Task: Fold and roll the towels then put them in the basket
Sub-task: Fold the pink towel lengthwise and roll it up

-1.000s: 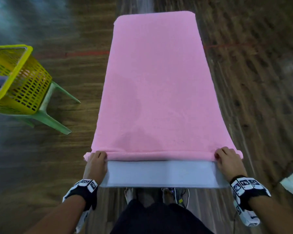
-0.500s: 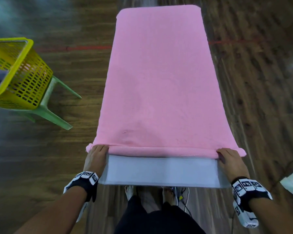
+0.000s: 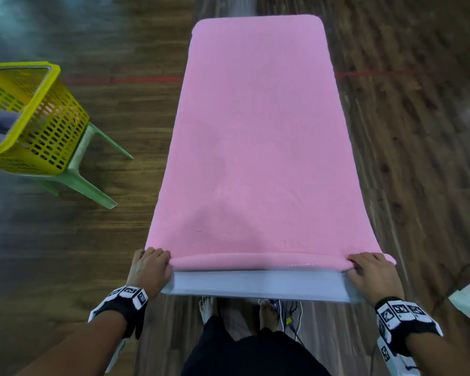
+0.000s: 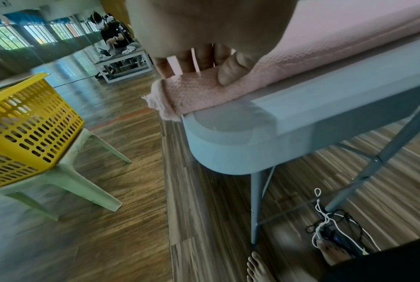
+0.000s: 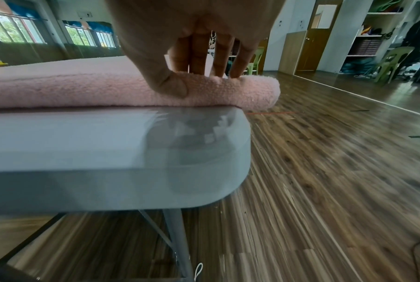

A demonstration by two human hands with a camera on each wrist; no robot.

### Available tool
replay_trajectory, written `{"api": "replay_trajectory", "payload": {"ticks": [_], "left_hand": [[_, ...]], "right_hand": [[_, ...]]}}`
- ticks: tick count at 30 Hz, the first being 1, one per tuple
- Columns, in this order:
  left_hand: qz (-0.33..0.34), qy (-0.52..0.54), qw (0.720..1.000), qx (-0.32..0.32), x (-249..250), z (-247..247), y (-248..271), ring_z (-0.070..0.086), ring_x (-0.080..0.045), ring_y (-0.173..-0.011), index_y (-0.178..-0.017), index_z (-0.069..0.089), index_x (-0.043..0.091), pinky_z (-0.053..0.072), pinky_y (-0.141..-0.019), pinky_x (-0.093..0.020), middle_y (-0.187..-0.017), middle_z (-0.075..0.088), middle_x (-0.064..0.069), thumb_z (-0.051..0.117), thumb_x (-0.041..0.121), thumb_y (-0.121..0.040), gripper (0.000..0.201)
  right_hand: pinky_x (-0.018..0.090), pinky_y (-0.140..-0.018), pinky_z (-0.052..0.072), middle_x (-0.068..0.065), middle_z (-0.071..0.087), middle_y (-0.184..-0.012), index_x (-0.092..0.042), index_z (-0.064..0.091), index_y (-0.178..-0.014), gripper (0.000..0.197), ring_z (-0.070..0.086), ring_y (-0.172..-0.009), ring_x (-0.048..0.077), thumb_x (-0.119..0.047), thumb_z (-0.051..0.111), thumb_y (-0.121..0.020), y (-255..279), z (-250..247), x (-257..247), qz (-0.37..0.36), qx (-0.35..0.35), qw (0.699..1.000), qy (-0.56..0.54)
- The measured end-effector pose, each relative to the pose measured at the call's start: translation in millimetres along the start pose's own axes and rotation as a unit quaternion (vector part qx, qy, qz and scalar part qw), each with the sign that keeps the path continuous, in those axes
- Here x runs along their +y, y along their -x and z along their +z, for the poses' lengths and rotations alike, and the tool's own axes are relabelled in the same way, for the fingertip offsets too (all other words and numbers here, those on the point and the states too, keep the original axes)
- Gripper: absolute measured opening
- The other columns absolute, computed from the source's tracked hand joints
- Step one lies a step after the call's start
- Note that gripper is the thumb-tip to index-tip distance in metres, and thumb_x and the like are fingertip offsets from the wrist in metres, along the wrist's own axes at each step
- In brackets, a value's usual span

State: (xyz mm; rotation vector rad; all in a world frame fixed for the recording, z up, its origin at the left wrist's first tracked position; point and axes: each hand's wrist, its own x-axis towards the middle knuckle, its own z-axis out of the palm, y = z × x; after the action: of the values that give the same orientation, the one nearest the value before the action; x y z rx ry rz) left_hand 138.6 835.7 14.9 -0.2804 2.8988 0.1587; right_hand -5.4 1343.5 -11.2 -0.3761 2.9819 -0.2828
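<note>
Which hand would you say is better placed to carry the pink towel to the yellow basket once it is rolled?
Left, probably. The yellow basket sits on a green chair on the person's left, nearer the left hand, which grips that end of the pink towel. The right hand holds the far end.

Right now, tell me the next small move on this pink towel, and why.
Probably push the roll forward another turn with both hands together. The left hand and right hand grip the ends of a thin roll, and most of the pink towel lies flat on the table.
</note>
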Motion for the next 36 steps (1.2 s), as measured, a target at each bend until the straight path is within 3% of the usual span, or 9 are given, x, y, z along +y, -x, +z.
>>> {"api": "replay_trajectory", "payload": {"ticks": [4,8,12,16,21,24,27,31,36], "left_hand": [[-0.036,0.016,0.999,0.038,4,-11,-21,0.055,-0.024,-0.076,-0.086,0.059,0.018,0.04,-0.074,-0.041,-0.081,0.061,0.002,0.066,0.017,-0.074,0.014],[-0.01,0.063,0.996,0.064,15,-15,-30,0.042,-0.021,-0.065,-0.079,0.053,0.01,0.036,-0.056,-0.033,-0.076,0.053,-0.005,0.074,-0.006,-0.059,0.033],[0.016,0.103,0.991,0.088,19,2,-16,0.044,-0.021,-0.072,-0.087,0.06,0.006,0.04,-0.062,-0.033,-0.082,0.058,-0.008,0.072,-0.014,-0.053,0.041],[0.013,0.113,0.991,0.067,8,8,-18,0.057,-0.026,-0.089,-0.101,0.066,0.006,0.052,-0.075,-0.041,-0.095,0.065,-0.007,0.073,-0.013,-0.054,0.051],[0.028,0.051,0.998,0.025,8,-4,-21,0.059,-0.028,-0.068,-0.072,0.063,0.014,0.049,-0.063,-0.038,-0.069,0.061,-0.002,0.062,0.012,-0.063,0.009],[0.0,0.055,0.998,-0.002,4,-10,-30,0.056,-0.028,-0.06,-0.065,0.059,0.014,0.046,-0.058,-0.035,-0.06,0.058,-0.002,0.046,0.024,-0.07,0.017],[-0.007,0.093,0.994,0.055,-1,-17,-46,0.061,-0.029,-0.075,-0.092,0.067,0.008,0.047,-0.071,-0.037,-0.081,0.067,-0.007,0.062,0.002,-0.074,0.019],[0.022,0.105,0.994,0.038,8,-10,-41,0.062,-0.03,-0.088,-0.102,0.066,0.005,0.054,-0.079,-0.043,-0.094,0.067,-0.01,0.068,-0.016,-0.061,0.046],[0.04,0.064,0.997,0.023,6,10,-18,0.057,-0.038,-0.108,-0.11,0.065,-0.002,0.047,-0.095,-0.047,-0.114,0.063,-0.018,0.076,-0.005,-0.059,0.052]], "right_hand": [[0.041,-0.085,0.036,0.0,0.069,-0.096,-0.022,0.071,-0.096,0.02,0.061,-0.09,0.026,-0.018,0.066,-0.077,-20,-9,0,0.031,-0.032,0.999,0.013],[0.042,-0.076,0.048,0.011,0.067,-0.094,-0.007,0.073,-0.088,0.024,0.06,-0.085,0.034,0.008,0.072,-0.069,-28,-5,1,0.005,0.038,0.998,-0.056],[0.039,-0.09,0.045,0.014,0.069,-0.098,-0.002,0.074,-0.093,0.021,0.063,-0.091,0.035,0.007,0.069,-0.074,-7,14,1,0.024,0.061,0.994,-0.089],[0.046,-0.089,0.043,0.009,0.065,-0.106,-0.005,0.069,-0.103,0.027,0.06,-0.091,0.032,-0.008,0.06,-0.078,3,22,8,-0.057,0.068,0.996,-0.027],[0.045,-0.086,0.043,0.003,0.069,-0.093,-0.015,0.068,-0.093,0.03,0.065,-0.084,0.03,-0.013,0.062,-0.065,4,14,4,-0.015,0.036,0.999,0.003],[0.045,-0.085,0.043,-0.003,0.071,-0.082,-0.023,0.072,-0.084,0.029,0.066,-0.077,0.026,-0.029,0.059,-0.059,-17,4,-2,0.013,0.013,1.0,0.018],[0.046,-0.086,0.046,0.003,0.072,-0.102,-0.02,0.075,-0.092,0.033,0.066,-0.092,0.027,-0.026,0.052,-0.07,-39,-4,2,-0.005,0.035,0.999,0.008],[0.057,-0.1,0.039,0.014,0.063,-0.124,-0.005,0.067,-0.116,0.031,0.057,-0.115,0.036,-0.02,0.056,-0.09,-24,15,-2,-0.002,0.048,0.998,-0.038],[0.06,-0.099,0.041,0.015,0.063,-0.121,-0.003,0.064,-0.116,0.053,0.056,-0.115,0.037,-0.002,0.081,-0.067,0,23,-8,0.012,0.014,0.999,-0.042]]}}
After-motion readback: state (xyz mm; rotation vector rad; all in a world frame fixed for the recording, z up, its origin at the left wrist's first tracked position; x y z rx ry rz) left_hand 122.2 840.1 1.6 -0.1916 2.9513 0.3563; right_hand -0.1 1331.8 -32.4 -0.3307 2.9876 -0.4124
